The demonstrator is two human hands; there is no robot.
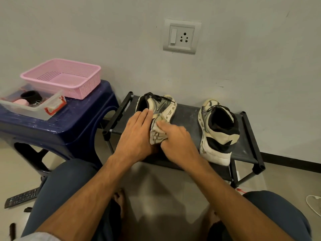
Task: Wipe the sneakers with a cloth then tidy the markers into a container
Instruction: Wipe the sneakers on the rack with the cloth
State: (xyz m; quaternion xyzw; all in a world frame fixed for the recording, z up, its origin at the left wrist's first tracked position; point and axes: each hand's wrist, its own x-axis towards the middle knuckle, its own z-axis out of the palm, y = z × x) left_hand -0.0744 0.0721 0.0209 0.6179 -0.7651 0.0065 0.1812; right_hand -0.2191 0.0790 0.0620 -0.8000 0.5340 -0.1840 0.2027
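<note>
One remote [22, 197] lies on the floor far left of the shoe rack [187, 115]. One blue plastic stool [73, 129] stands just left of the rack and carries two containers: a clear tub [33, 108] with red clips, and behind it a pink basket [64, 77].

Two sneakers are on the rack's top shelf. The first sneaker [163, 105] is at the rack's left end, tipped on its side. The left hand [137, 136] lies against it with its fingers [144, 115] straight and flat on the collar. The right hand [175, 138] has its fingers curled, grasping a crumpled pale piece that looks like the cloth [158, 134], pressed to this sneaker. The second sneaker [217, 131] stands upright towards the rack's right end, apart from both hands.

The rack's shelf is dark and dusty. On the pale wall above it is one socket plate [181, 36]. The floor is light tile, with a white cable [312, 204] to the rack's right.
</note>
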